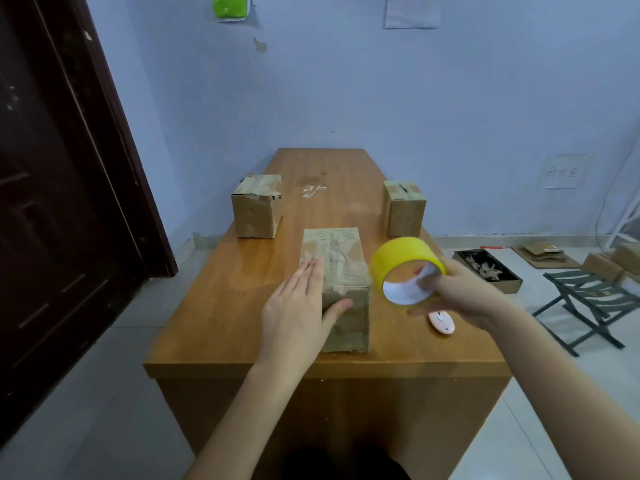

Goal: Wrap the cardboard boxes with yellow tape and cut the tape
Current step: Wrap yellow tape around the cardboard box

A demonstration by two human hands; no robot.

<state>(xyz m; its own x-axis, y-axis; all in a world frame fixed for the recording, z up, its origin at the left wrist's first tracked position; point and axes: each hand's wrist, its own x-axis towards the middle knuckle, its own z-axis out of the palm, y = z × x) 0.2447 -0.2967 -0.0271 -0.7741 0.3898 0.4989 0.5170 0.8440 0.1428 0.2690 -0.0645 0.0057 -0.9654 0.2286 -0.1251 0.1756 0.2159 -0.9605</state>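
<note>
A long cardboard box (337,258) lies near the front of the wooden table (221,299). My left hand (298,310) lies flat against its left side, fingers straight, thumb across the front top edge. My right hand (460,292) holds a roll of yellow tape (401,261) in the air just right of the box, fingers reaching into its white core. A small pink cutter (441,322) lies on the table under that hand. Two more cardboard boxes stand farther back, one on the left (256,211) and one on the right (405,211).
A dark door (52,202) stands to the left. On the floor to the right are a tray of cardboard scraps (485,268), flat cardboard pieces (543,256) and a folding stool (592,299). The table ends at the blue wall.
</note>
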